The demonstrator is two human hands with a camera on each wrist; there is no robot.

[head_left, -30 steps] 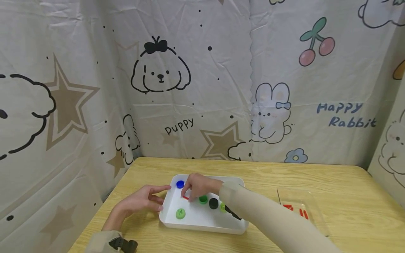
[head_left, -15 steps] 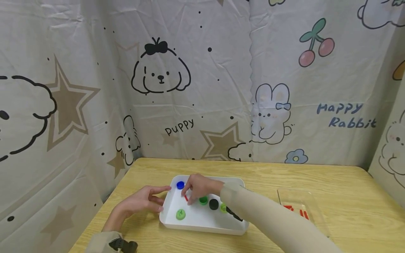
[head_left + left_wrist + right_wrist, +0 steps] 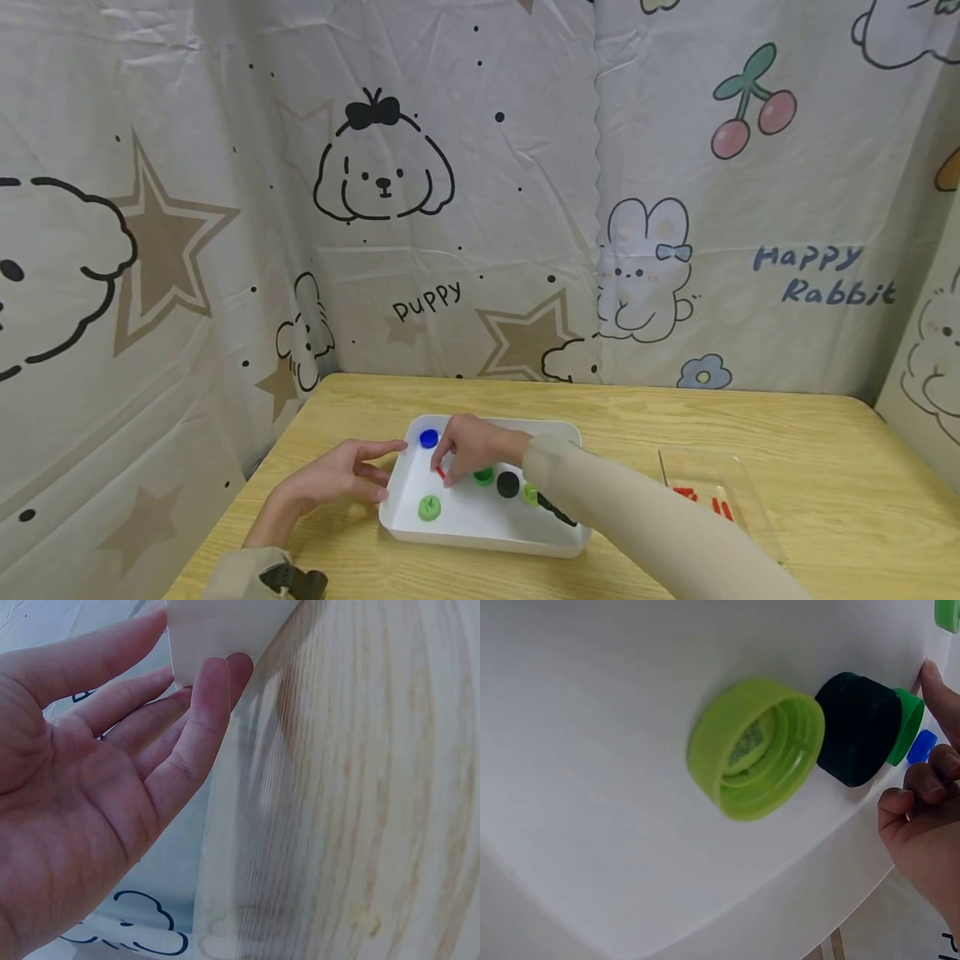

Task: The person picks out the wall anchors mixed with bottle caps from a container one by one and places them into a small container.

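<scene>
In the head view my right hand (image 3: 468, 446) reaches into a white tray (image 3: 517, 542). A short red stick (image 3: 441, 473) spans its thumb and index fingertip, which pinch it close over the tray floor. Near it are a blue cap (image 3: 428, 438), a pale green cap (image 3: 429, 507) and a green cap (image 3: 484, 476). A black cap (image 3: 859, 727) and a lime cap (image 3: 754, 750), hollow side showing, fill the right wrist view. My left hand (image 3: 112, 757) rests its loosely extended fingers against the tray's left outer wall, gripping nothing.
A clear shallow box (image 3: 738, 467) holding several red sticks (image 3: 721, 507) lies right of the tray. Both stand on a wooden table (image 3: 847, 500). A printed curtain (image 3: 525, 208) hangs behind and to the left.
Between my right fingertips the red stick has turned from nearly level to a steeper slant. The hand itself barely moved; my left hand stays at the tray.
</scene>
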